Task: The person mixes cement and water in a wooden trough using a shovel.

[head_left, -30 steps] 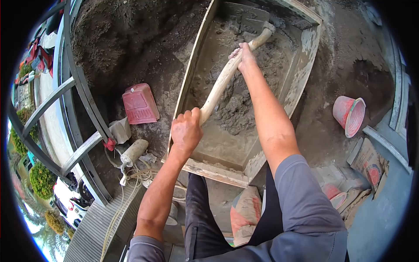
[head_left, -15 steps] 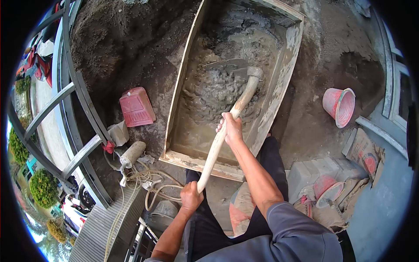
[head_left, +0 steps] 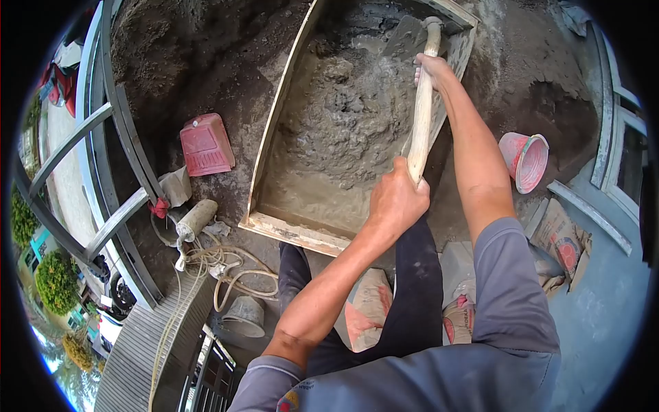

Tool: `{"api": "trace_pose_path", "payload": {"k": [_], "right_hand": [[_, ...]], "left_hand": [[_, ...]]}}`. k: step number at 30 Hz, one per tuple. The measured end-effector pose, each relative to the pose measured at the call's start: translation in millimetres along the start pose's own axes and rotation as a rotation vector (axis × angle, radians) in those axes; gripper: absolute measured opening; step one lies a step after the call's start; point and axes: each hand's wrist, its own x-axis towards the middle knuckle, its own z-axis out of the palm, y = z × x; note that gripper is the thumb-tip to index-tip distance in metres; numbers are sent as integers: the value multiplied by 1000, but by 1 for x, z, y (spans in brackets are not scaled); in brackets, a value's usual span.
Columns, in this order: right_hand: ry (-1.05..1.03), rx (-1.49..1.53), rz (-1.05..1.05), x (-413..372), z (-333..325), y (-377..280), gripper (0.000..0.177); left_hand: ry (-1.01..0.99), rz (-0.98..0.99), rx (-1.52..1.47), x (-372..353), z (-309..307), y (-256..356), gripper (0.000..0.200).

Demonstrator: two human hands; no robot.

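Note:
Both hands grip the pale wooden handle (head_left: 424,113) of a hoe. My left hand (head_left: 399,199) is wrapped round its lower end, just over the near right part of the mixing box. Farther up the handle, my right hand (head_left: 434,70) closes round it near the head. The hoe's blade (head_left: 405,36), coated in grey, rests in the far right corner of the wooden box (head_left: 295,232). Wet grey mortar (head_left: 350,117) fills the box, lumpy in the middle and watery at the near end.
Left of the box lie a red plastic scoop (head_left: 207,145), a coiled hose (head_left: 240,278) and a grey bucket (head_left: 244,316). A pink bucket (head_left: 528,163) is on the right, with a paper sack (head_left: 564,237) near the wall. Metal framing (head_left: 117,220) stands at the left.
The hoe has swung from the middle of the box to its far right corner. Both hands have moved up and right with it, still gripping the handle.

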Motion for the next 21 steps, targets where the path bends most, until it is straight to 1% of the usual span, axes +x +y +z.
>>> {"api": "trace_pose_path", "payload": {"k": [1,2,3,4,6,7,8,9,10,11,12,13,14,15,17,18,19,21], "right_hand": [[-86,-6,57,0,5,19,14],[-120,2,76,-13,14,40,12],[-113,-40,104,-32,28,63,12],[-133,-9,166,-46,37,84,12],[-131,118,222,-81,55,120,14],[-162,162,245,-92,65,140,15],[-157,176,266,-105,77,155,15],[-121,180,274,-133,90,155,15],[-86,201,289,-149,102,163,16],[-43,211,269,-176,115,163,17],[-40,276,267,-197,126,170,18],[-15,299,191,-245,150,186,22],[79,330,224,-275,167,183,24],[24,385,200,-297,176,196,29],[-8,421,150,-345,193,204,26],[1,435,136,-365,198,206,26],[12,453,118,-380,202,203,26],[-38,444,169,-403,198,189,27]], "left_hand": [[-12,-43,-9,-10,0,-1,34],[-22,-86,-22,-28,-2,-3,34],[-32,-126,-32,-46,-5,-6,34],[-33,-161,-61,-65,-10,-14,34],[-62,-237,12,-97,-27,-32,34],[-66,-244,33,-110,-35,-43,36],[-75,-249,54,-123,-44,-56,38],[-85,-254,76,-136,-55,-71,40],[-82,-258,82,-149,-67,-88,37],[-82,-264,83,-162,-80,-109,35],[-104,-238,100,-184,-99,-151,33],[-121,-224,112,-208,-123,-202,31],[-97,-220,165,-224,-140,-233,30],[-71,-213,216,-236,-153,-260,29],[-77,-260,288,-258,-172,-321,31],[-72,-238,280,-268,-177,-339,31],[-91,-238,261,-278,-184,-330,31],[-132,-243,218,-309,-191,-301,31]]}}
